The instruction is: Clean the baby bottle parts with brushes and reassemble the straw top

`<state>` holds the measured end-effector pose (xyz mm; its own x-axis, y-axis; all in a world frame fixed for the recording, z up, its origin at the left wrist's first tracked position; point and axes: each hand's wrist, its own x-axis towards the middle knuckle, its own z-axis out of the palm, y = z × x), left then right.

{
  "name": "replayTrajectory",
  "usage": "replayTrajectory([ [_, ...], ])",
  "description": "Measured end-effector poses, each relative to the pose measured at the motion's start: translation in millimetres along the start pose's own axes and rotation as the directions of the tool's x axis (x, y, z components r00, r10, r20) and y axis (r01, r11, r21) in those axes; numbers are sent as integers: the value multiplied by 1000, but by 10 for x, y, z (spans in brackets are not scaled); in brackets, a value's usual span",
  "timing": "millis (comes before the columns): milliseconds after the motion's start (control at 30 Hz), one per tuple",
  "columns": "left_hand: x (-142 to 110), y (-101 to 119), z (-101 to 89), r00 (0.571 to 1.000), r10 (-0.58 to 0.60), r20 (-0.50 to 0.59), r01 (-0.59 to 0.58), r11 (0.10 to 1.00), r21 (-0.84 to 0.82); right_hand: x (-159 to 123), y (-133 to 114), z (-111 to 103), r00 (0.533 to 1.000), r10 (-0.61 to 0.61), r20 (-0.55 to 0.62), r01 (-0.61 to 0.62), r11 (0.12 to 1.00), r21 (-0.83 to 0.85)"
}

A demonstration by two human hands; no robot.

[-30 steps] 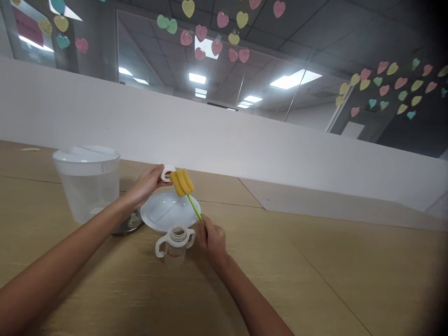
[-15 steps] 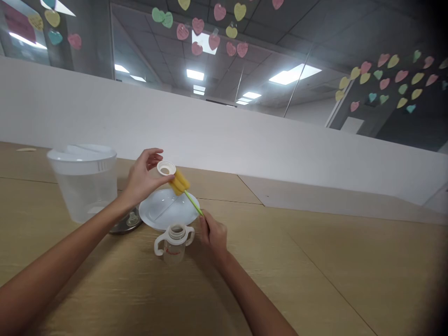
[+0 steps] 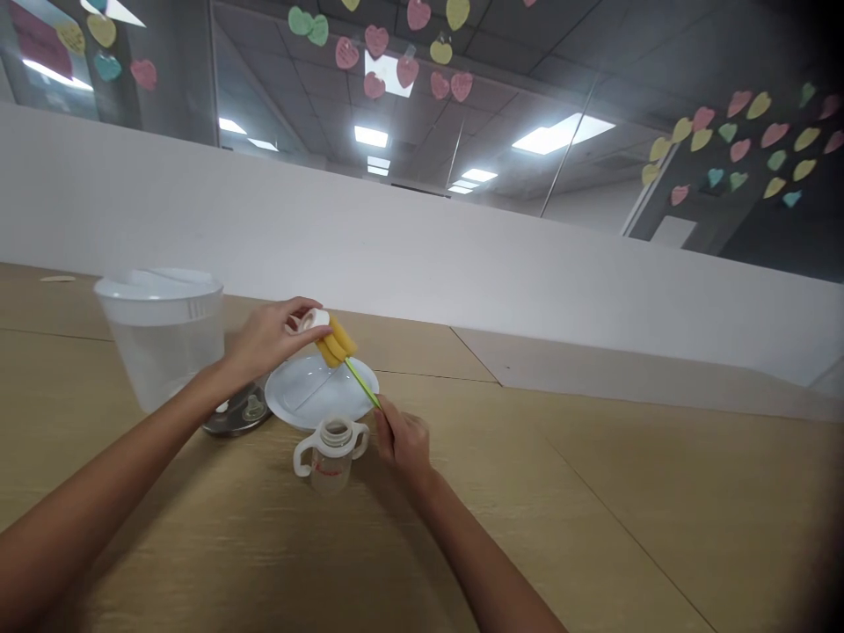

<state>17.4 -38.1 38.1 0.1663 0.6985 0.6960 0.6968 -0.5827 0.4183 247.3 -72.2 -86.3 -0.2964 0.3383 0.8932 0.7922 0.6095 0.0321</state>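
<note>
My left hand (image 3: 277, 332) is closed on a white bottle collar ring (image 3: 316, 319), held tilted above a white bowl (image 3: 360, 400). Against the ring's side rests the yellow sponge head of a bottle brush (image 3: 338, 343). The brush's thin green handle is gripped by my right hand (image 3: 403, 441). Just in front of the bowl a clear baby bottle (image 3: 331, 470) with two white handles stands upright, its neck uncovered. A clear bottle nipple (image 3: 254, 408) lies on a round metal tray (image 3: 230, 426), partly behind my left forearm.
A large clear bucket (image 3: 162, 343) of water with a white rim stands at the left. Behind the wooden table (image 3: 593, 510) runs a low white wall (image 3: 369, 255) with glass above it. Heart-shaped notes stick to the glass. A small flat piece (image 3: 58, 279) lies at the far left.
My left hand has turned the collar ring from facing up to standing more on its side. The brush head stays beside it, and my right hand has barely moved.
</note>
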Motion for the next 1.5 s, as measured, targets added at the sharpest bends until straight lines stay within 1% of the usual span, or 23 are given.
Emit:
replayTrajectory([
  [67,9,-30,-97,999,9,-37,1,965,261,8,-11,-7,999,50,-6,-50,999,3],
  [133,23,-82,-190,998,-29,-49,48,893,447,14,-22,-14,994,108,-7,-108,994,7],
  [167,31,-119,-230,997,-75,-26,78,857,510,17,-26,-17,991,136,-8,-136,991,10],
  [233,48,-215,-290,981,-180,70,106,802,588,21,-32,-22,982,189,-7,-189,982,16],
  [300,56,-339,-312,941,-259,218,75,788,611,25,-36,-26,977,213,-16,-213,977,24],
  [333,55,-405,-309,908,-292,301,54,794,606,27,-37,-27,977,214,-22,-214,977,26],
  [400,45,-524,-276,824,-351,444,23,805,593,28,-38,-28,977,210,-19,-210,977,27],
  [433,38,-570,-251,785,-376,492,15,805,593,27,-38,-28,978,208,-12,-208,978,26],
  [467,31,-604,-223,756,-395,521,10,803,595,25,-36,-26,978,207,-5,-206,978,25],
  [533,19,-640,-171,729,-418,542,15,802,597,19,-30,-19,979,204,4,-204,979,22],
  [633,4,-659,-112,699,-467,542,87,807,584,8,-16,-5,980,198,5,-198,980,14],
  [767,-25,-731,-51,621,-533,574,211,819,533,-4,-2,13,983,182,0,-182,983,-7],
  [833,-50,-788,-18,583,-549,599,246,822,514,-7,1,20,987,158,0,-158,987,-16],
  [900,-81,-838,13,559,-549,621,257,827,499,-10,2,24,991,134,4,-134,991,-22],
  [1033,-136,-877,62,539,-535,650,264,840,473,-10,1,28,992,129,12,-129,991,-39],
  [1267,-141,-815,120,494,-539,682,265,841,472,-7,-1,36,995,100,-3,-100,994,-44],
  [1367,-144,-839,102,498,-537,680,265,842,470,-11,-1,37,995,102,6,-102,994,-42],
  [1500,-149,-867,85,526,-525,669,246,847,471,-8,-4,32,996,89,-10,-89,996,-26],
])
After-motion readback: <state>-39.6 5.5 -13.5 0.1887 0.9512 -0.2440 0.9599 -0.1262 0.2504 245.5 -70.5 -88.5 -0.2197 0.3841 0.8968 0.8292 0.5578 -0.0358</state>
